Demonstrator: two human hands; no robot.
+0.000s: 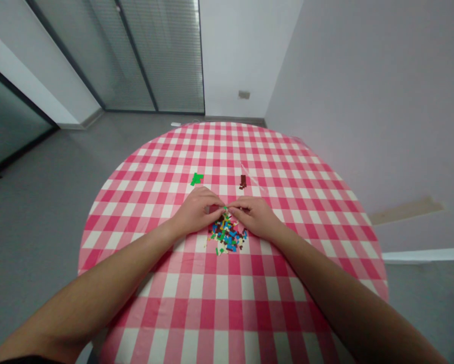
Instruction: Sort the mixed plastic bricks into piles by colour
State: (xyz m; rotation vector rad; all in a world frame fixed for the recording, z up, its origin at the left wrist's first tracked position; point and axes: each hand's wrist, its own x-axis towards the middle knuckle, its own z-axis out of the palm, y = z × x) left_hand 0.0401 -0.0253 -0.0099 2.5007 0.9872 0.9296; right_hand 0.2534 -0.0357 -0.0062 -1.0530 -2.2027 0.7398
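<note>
My left hand (196, 211) and my right hand (254, 214) meet fingertip to fingertip just above a small heap of tiny coloured bricks (227, 236) on a round table with a red-and-white checked cloth (219, 298). Both hands are closed in a pinch. Between the fingertips shows a tiny green piece (225, 208), with something dark red under my left fingers. A group of green bricks (196, 178) lies beyond my left hand. A small stack of brown bricks (242, 181) lies beyond my right hand.
The table's far edge (227, 123) curves near a grey floor and glass partitions with blinds (151, 55). A plain wall (382, 101) stands close on the right, with a wall socket (244, 94) on the back wall.
</note>
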